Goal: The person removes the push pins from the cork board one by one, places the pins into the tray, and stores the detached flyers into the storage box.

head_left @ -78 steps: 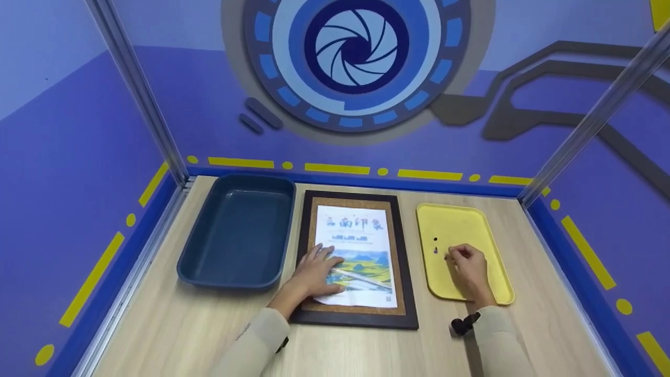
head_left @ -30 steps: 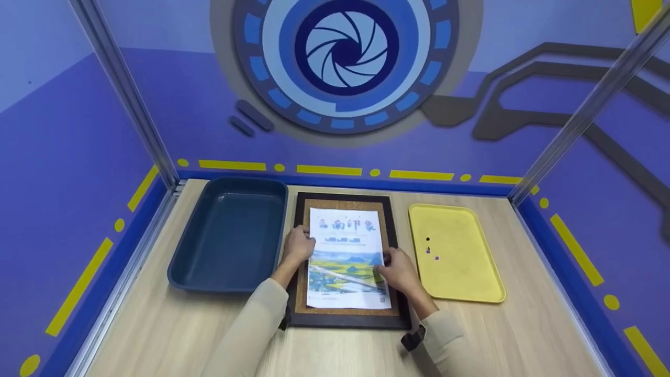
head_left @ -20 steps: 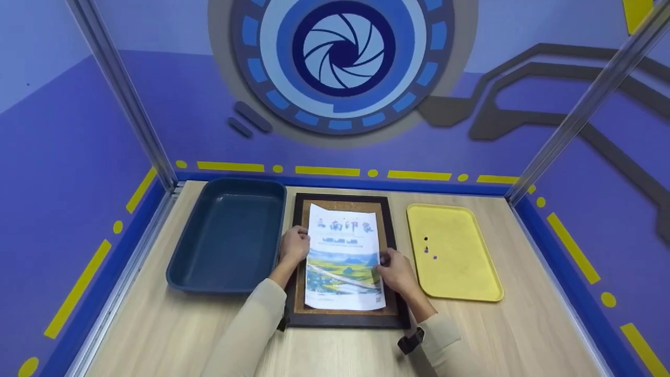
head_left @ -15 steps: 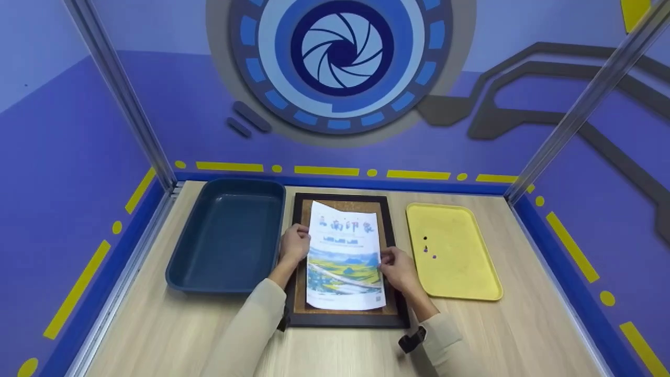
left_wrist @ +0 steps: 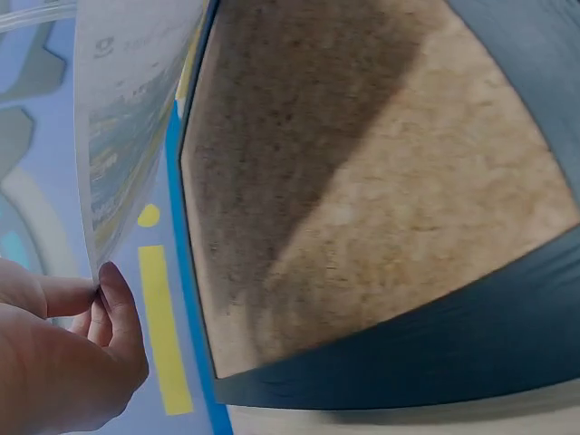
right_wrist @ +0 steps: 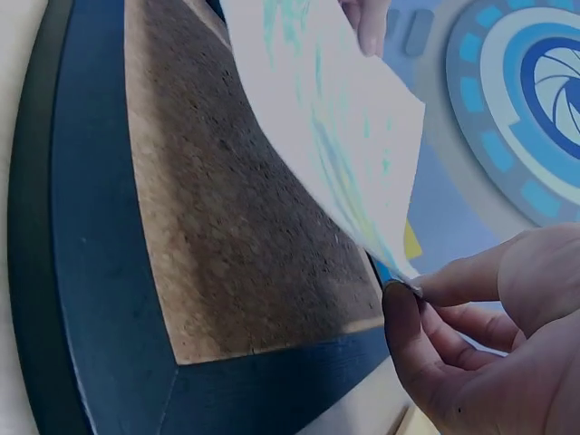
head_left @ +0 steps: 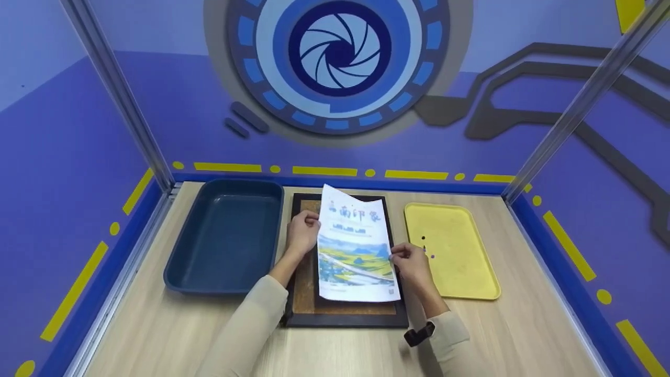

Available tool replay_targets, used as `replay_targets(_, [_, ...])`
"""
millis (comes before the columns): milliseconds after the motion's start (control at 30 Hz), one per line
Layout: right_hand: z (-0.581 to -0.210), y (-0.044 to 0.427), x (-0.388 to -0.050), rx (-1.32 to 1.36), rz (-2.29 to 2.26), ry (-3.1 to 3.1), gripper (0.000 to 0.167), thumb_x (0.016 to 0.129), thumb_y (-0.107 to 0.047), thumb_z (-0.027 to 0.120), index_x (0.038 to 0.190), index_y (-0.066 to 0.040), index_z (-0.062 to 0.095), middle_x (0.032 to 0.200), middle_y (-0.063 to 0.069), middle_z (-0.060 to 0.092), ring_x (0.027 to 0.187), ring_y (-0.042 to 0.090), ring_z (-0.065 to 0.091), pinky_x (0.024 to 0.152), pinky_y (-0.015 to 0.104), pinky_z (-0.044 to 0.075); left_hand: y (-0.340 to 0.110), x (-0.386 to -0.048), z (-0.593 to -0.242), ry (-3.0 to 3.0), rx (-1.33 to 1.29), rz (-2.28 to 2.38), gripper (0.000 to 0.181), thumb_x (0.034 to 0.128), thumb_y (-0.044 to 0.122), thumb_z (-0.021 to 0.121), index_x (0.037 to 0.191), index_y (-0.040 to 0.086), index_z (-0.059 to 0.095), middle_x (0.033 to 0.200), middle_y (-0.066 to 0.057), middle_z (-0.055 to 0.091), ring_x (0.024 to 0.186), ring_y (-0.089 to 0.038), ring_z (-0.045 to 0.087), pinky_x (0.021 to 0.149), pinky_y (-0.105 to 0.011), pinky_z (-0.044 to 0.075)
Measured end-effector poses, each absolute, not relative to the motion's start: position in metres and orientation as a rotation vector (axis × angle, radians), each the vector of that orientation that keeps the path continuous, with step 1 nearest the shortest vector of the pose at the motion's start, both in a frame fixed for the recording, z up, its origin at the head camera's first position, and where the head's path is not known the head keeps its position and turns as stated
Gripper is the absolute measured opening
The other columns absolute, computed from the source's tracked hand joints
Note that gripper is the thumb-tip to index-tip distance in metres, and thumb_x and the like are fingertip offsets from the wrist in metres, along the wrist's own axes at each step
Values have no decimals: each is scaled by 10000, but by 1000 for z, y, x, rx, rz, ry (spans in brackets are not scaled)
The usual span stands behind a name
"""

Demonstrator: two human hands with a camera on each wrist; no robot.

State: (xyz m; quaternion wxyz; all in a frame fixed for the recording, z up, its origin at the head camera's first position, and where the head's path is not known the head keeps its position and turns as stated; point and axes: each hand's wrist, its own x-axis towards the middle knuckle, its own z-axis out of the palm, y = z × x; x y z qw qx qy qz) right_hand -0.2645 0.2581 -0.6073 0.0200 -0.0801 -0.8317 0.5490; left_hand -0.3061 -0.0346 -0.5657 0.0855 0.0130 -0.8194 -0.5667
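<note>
A printed paper poster (head_left: 356, 251) with a landscape picture and large characters hangs raised over a dark-framed cork board (head_left: 302, 293). My left hand (head_left: 303, 230) pinches its left edge between thumb and fingertips. On the opposite edge, my right hand (head_left: 413, 264) pinches the paper the same way. In the left wrist view the sheet (left_wrist: 136, 118) stands clear of the cork (left_wrist: 381, 181), casting a shadow on it. The right wrist view shows the paper (right_wrist: 335, 136) bowed between both hands.
Left of the board stands a deep dark-blue tray (head_left: 224, 288). On the right lies a shallow yellow tray (head_left: 466, 246) bearing several tiny dark and purple pieces (head_left: 423, 238). Blue-purple walls with metal posts (head_left: 581, 110) enclose the wooden table (head_left: 335, 351).
My right hand has left the yellow tray and taken the poster's right edge. My left hand went from lying flat on the poster to pinching its left edge. Both hands lifted it off the board.
</note>
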Motion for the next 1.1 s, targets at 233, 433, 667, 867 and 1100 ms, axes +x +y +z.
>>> replay_targets(233, [-605, 258, -265, -283, 1761, -2515, 87, 960, 44, 695, 1045, 36, 715, 932, 145, 683, 800, 226, 635, 649, 318, 547, -37, -309, -560, -2430, 78, -1721, 161, 1023, 14, 642, 1156, -33, 720, 1069, -169, 721, 1015, -324, 683, 901, -468, 562])
replay_targets(433, [-597, 255, -269, -224, 1760, -2420, 66, 952, 33, 717, 1012, 25, 742, 910, 138, 699, 798, 211, 634, 660, 295, 561, -43, -313, -558, -2380, 66, -1757, 179, 1023, 13, 639, 1176, -44, 710, 1090, -177, 716, 1059, -345, 680, 945, -483, 554])
replay_targets(667, [-585, 254, -270, -193, 1752, -2327, 72, 973, 1, 721, 1039, -2, 751, 965, 139, 703, 869, 239, 648, 702, 279, 572, -46, -310, -544, -2354, 11, -1797, 191, 1047, 46, 630, 1212, -25, 697, 1137, -176, 706, 1102, -348, 668, 975, -496, 535])
replay_targets(867, [-574, 249, -277, -191, 1808, -2252, 93, 986, -25, 728, 1054, 36, 748, 984, 168, 710, 889, 262, 662, 735, 294, 582, -52, -314, -524, -2332, -61, -1777, 209, 1065, 86, 634, 1247, 8, 703, 1170, -153, 711, 1121, -318, 679, 974, -475, 549])
replay_targets(1100, [-559, 223, -293, -136, 1858, -2217, 82, 956, 10, 742, 1028, 47, 753, 937, 149, 705, 826, 202, 646, 742, 385, 606, -82, -321, -509, -2296, 5, -1751, 209, 1051, 97, 665, 1239, 31, 730, 1149, -143, 730, 1105, -296, 692, 952, -450, 564])
